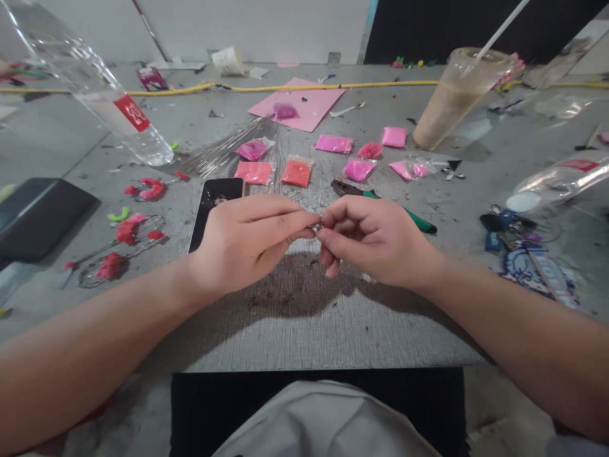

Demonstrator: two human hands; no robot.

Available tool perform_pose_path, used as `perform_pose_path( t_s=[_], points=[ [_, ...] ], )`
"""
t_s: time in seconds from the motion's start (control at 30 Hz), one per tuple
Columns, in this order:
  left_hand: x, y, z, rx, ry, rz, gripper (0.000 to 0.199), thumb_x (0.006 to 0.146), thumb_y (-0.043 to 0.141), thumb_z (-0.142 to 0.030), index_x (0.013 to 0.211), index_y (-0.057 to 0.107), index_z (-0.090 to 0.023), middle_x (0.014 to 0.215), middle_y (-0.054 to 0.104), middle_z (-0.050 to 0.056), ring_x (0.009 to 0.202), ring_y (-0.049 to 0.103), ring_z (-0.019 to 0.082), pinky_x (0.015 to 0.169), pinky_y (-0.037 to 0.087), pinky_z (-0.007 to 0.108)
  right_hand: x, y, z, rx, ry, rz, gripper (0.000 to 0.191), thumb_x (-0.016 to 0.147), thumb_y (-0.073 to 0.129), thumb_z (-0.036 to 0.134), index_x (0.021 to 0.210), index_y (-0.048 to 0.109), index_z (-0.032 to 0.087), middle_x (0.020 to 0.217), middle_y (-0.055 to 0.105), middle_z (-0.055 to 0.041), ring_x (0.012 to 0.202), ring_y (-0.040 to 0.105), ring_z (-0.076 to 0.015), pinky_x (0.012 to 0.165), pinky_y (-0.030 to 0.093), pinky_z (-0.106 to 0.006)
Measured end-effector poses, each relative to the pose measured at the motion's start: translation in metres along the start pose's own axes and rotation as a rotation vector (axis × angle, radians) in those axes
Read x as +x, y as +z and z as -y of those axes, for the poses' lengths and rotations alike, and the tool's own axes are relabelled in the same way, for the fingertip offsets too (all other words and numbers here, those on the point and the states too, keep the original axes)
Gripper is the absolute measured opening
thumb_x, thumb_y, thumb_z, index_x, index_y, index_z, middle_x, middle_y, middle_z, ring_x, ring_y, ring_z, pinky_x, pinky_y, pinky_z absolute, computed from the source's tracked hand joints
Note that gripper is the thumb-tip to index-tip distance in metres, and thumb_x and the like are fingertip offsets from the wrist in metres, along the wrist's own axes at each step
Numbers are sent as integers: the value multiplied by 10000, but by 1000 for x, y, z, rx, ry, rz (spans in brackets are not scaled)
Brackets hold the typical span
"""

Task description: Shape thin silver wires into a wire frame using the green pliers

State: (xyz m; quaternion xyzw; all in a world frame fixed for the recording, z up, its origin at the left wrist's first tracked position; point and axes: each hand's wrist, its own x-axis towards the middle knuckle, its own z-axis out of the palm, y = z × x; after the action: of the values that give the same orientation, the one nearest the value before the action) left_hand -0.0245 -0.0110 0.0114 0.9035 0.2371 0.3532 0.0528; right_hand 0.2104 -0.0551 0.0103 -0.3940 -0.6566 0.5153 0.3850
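Observation:
Above the near part of the grey table, my left hand is closed, pinching a thin piece of wire between its fingertips. My right hand meets it from the other side, thumb and forefinger closed on the same wire; its other fingers curl below. Most of the wire is hidden by the fingertips. Behind my right hand lie pliers with green handles, jaws to the left. A dark-screened phone is partly covered by my left hand. Farther back rests a bundle of straight silver wires.
Small bags of pink clay and an orange-red bag lie beyond my hands. At left are wire pieces with red clay and a tall water bottle. A drink cup, a lying bottle and keychains occupy the right.

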Motion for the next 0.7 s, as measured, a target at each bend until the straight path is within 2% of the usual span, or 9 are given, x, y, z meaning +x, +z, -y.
perform_pose_path(
  t_s=[0.23, 0.37, 0.47, 0.57, 0.7],
  points=[
    [-2, 7, 2, -79, -51, -15, 230, 1009, 629, -218, 1067, 839, -294, 1034, 845, 56, 938, 789, 202, 879, 636, 319, 1, 1, -1, -24, 21, -18, 217, 965, 759, 373, 930, 621, 209, 641, 675, 45, 472, 636, -110, 452, 489, -232],
    [0, 8, 1, -81, -104, -51, 154, 997, 690, -259, 1036, 837, -282, 1001, 847, 52, 915, 789, 204, 884, 631, 331, 4, 0, -5, -70, -85, -100, 151, 929, 793, 295, 967, 672, 213, 692, 637, 47, 561, 584, -99, 512, 472, -245],
    [0, 6, -1, -99, -134, -57, 152, 987, 711, -258, 1046, 839, -316, 1014, 848, 42, 908, 787, 201, 873, 631, 332, 4, -1, -7, -105, -116, -122, 133, 912, 804, 284, 968, 699, 227, 731, 578, 49, 605, 514, -98, 541, 443, -257],
    [-1, 4, -1, -105, -126, -36, 198, 985, 691, -225, 1059, 837, -337, 1035, 850, 35, 911, 790, 199, 868, 636, 334, 2, -1, -5, -94, -136, -86, 167, 880, 829, 300, 957, 703, 221, 808, 611, 17, 695, 540, -125, 587, 463, -276],
    [0, 3, 2, -68, -28, -29, 256, 973, 659, -128, 1059, 831, -296, 1066, 855, 42, 964, 799, 190, 880, 634, 309, 3, -2, -1, -111, -131, -118, 116, 898, 790, 280, 929, 713, 200, 825, 655, -13, 744, 591, -146, 601, 480, -284]
  ],
)
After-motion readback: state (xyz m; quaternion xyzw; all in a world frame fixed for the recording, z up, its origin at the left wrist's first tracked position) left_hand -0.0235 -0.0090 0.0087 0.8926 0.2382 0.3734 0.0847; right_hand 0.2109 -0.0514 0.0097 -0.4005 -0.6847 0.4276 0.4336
